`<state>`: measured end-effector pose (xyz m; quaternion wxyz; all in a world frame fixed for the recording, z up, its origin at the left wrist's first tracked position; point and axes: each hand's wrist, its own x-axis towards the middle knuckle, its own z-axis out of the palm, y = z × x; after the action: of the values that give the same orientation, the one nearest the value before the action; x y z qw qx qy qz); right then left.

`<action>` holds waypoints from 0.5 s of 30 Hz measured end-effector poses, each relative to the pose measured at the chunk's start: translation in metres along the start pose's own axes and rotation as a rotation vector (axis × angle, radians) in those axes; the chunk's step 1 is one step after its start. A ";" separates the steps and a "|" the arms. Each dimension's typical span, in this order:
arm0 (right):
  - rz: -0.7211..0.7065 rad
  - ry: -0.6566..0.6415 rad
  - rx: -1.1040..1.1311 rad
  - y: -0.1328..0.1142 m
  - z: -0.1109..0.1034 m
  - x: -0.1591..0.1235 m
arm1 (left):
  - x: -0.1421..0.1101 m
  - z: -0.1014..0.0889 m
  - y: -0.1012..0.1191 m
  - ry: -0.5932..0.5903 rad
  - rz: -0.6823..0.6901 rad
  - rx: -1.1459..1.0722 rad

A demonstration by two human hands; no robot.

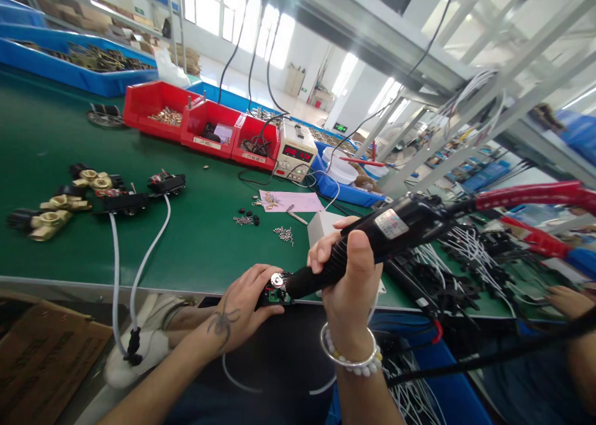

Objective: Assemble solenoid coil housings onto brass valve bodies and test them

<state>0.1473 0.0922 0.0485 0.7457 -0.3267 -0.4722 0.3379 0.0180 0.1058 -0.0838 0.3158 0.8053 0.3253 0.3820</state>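
My right hand (351, 282) is wrapped around a black electric screwdriver (388, 226), which tilts down to the left. Its tip end reaches a small black housing (269, 297) with a green circuit board and a round silver part inside. I cannot make out whether the bit touches a screw. At the bench's front edge, my left hand (244, 301) grips this housing between thumb and fingers. Loose screws (283, 233) lie on the green bench (205, 245) just beyond. Two similar black assemblies (167, 184) with white cables and several brass valves (51, 223) sit to the left.
Red bins (207, 142) of small parts line the back, beside a power supply (297, 151) with red digits. Pink paper (293, 201) carries small brass-coloured pieces. White-cabled parts (479, 263) crowd the right, near another person's hand (570, 304). A blue crate (447, 381) stands below.
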 end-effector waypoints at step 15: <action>-0.058 0.015 -0.054 0.004 0.003 -0.001 | 0.002 0.004 -0.003 0.020 -0.013 -0.024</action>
<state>0.1430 0.0942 0.0454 0.7496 -0.3354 -0.4849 0.3008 0.0210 0.1079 -0.0875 0.3245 0.7955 0.3293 0.3917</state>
